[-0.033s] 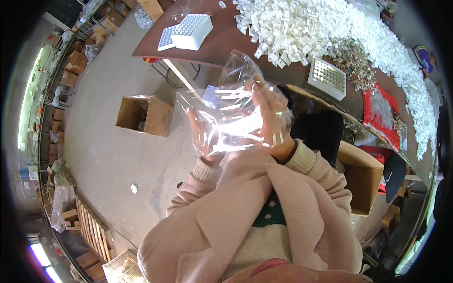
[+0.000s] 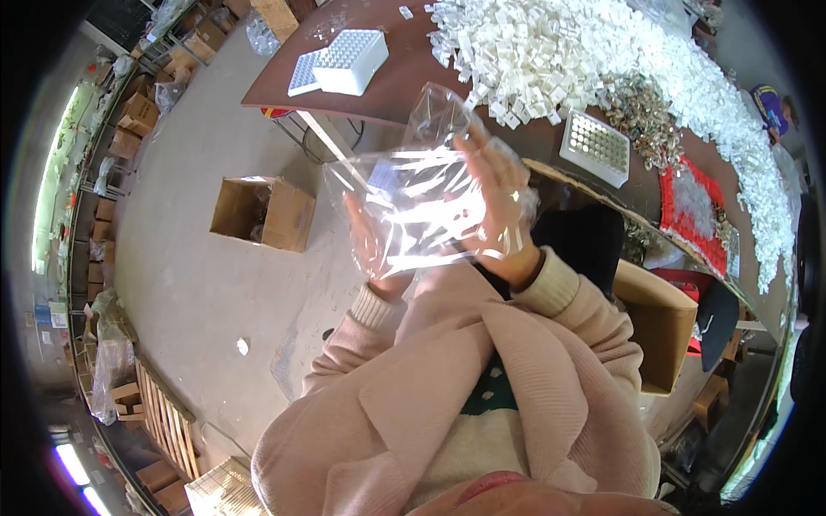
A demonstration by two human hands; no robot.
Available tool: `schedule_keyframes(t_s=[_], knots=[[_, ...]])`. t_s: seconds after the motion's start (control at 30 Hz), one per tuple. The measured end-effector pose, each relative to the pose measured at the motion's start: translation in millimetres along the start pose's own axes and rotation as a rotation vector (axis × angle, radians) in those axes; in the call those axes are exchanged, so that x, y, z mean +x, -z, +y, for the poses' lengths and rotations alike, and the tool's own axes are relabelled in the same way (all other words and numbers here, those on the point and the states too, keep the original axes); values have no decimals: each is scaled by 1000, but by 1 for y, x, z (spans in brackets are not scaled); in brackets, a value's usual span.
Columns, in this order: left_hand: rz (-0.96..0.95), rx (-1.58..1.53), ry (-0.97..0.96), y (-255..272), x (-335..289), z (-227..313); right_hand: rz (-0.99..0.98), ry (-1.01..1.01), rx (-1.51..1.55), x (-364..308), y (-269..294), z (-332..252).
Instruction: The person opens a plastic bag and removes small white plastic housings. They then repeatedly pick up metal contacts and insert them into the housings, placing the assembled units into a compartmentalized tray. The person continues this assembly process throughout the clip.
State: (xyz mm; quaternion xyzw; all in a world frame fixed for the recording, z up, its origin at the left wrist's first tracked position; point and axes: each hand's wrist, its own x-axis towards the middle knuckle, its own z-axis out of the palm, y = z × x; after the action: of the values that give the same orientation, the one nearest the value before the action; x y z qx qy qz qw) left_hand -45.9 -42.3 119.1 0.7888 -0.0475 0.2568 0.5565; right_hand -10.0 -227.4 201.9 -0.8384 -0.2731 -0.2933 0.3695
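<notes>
A clear, shiny plastic bag (image 2: pixel 413 211) is held up in front of my chest, spread between my two hands. My left hand (image 2: pixel 368 241) is at its left side, fingers pointing up, partly seen through the film. On the right side my right hand (image 2: pixel 497 193) presses against the bag, its fingers long and close together. Glare hides much of the bag's middle, so I cannot tell whether the fingers are inside it or behind it. A pale blue patch shows through the film at its upper left.
Ahead, a brown table (image 2: pixel 396 86) bears a heap of small white plastic pieces (image 2: pixel 533 60), a white tray with round cells (image 2: pixel 595 148), stacked white grids (image 2: pixel 351 60) and a red cloth (image 2: pixel 693 219). Cardboard boxes stand on the floor left (image 2: pixel 288 215) and right (image 2: pixel 658 318).
My right hand has shifted slightly to the right, and the bag is a little higher and spread wider. My left hand has barely moved.
</notes>
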Motion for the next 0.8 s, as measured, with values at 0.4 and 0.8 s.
schedule_keyframes(t_s=[0.4, 0.8], knots=[[-45, 713, -276, -107, 158, 17, -348, 16, -343, 217, -24, 152], [-515, 758, 72, -158, 239, 21, -871, 53, -555, 277, -94, 230]])
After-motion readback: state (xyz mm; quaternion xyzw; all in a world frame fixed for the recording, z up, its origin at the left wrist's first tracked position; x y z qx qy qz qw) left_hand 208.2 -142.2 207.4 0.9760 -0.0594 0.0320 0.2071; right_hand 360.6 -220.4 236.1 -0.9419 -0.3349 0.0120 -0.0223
